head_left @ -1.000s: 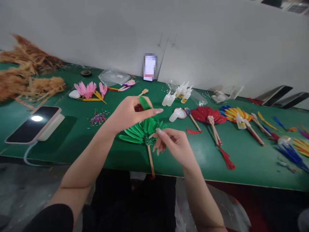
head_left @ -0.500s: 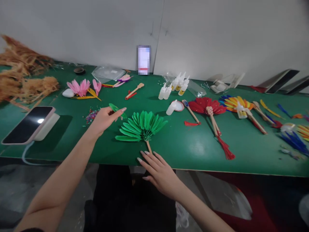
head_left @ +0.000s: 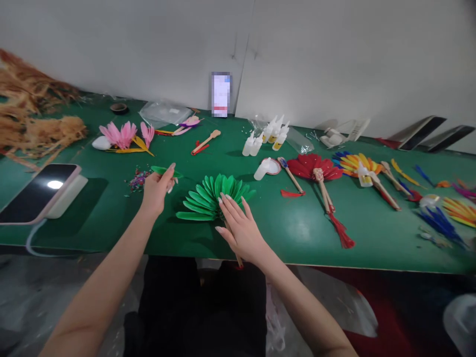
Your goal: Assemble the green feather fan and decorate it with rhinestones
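A green feather fan (head_left: 208, 196) on a wooden stick lies on the green table (head_left: 297, 228) in front of me. My right hand (head_left: 240, 228) rests flat on the fan's base, fingers stretched out over the lower feathers and the stick. To the left of the fan, my left hand (head_left: 158, 188) pinches a single loose green feather (head_left: 163, 171) just above the table. A small heap of coloured sequins (head_left: 138, 179) lies just left of that hand.
A phone on a white stand (head_left: 40, 193) sits at the left. Pink feathers (head_left: 124, 135), glue bottles (head_left: 266, 136), a red fan (head_left: 316, 168), a multicoloured fan (head_left: 359, 166) and loose blue and yellow feathers (head_left: 444, 215) are spread along the table. Dry straw (head_left: 33, 119) is piled far left.
My left hand carried the loose green feather from above the fan out to the left. My right hand dropped below the table edge, then came back up flat onto the fan's base.
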The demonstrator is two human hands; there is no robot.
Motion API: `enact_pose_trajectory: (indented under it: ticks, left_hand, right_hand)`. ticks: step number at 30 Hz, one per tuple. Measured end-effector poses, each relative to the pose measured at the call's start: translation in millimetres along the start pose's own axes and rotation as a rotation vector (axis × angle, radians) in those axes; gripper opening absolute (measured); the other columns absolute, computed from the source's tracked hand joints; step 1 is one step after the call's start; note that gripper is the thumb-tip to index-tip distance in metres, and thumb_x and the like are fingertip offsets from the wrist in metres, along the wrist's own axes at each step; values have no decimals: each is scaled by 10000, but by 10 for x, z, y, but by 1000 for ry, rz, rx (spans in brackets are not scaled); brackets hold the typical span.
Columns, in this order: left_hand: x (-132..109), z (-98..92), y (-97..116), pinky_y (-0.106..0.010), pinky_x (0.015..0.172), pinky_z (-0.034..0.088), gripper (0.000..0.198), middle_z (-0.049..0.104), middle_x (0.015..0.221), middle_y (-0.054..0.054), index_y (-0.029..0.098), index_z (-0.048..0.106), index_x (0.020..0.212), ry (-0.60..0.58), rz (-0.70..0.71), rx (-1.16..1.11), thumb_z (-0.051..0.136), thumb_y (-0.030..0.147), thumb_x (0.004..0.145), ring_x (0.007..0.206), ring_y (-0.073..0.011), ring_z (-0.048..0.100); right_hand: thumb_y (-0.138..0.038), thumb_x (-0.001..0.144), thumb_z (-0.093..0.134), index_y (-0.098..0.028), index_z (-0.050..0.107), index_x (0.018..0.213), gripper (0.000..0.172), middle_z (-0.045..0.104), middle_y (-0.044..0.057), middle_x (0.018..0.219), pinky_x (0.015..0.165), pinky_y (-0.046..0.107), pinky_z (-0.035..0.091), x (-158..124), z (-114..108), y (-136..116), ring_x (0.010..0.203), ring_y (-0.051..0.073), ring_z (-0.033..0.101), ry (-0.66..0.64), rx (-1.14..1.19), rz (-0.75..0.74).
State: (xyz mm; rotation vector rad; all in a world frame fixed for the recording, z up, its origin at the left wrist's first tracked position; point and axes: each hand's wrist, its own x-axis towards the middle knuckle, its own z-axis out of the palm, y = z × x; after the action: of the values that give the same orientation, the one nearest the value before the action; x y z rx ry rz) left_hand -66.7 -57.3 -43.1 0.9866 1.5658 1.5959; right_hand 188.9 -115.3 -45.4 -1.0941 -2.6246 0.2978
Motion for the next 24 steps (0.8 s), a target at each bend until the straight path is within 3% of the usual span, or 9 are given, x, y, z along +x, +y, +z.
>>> enact_pose_trajectory:
  ticks: [13,19,24]
  left_hand:
    - [-36,-43,58,-263,488,335,557,227,386,71,203,291,411,-25,-91,8,676,397,764,411,-75,286]
    - [-2,-44,46,-271,517,366,564,228,384,68,203,285,399,-31,-93,15,673,388,764,409,-77,283]
    - [31,-44,30,-263,527,367,546,243,390,68,197,297,406,-32,-86,10,678,378,752,423,-73,294]
  right_hand:
    - [-361,1010,302,-99,267,1504,560,291,96,1577,1221,479,196,30,17,-4,1476,196,239,-37,54,-15]
    - [-380,1017,276,-89,267,1500,564,268,74,1587,1225,492,171,49,-59,-8,1480,192,226,-76,70,-11]
    - [-398,1015,272,-75,257,1502,584,235,83,1597,1223,493,171,130,-48,-8,1488,203,198,-22,46,6]
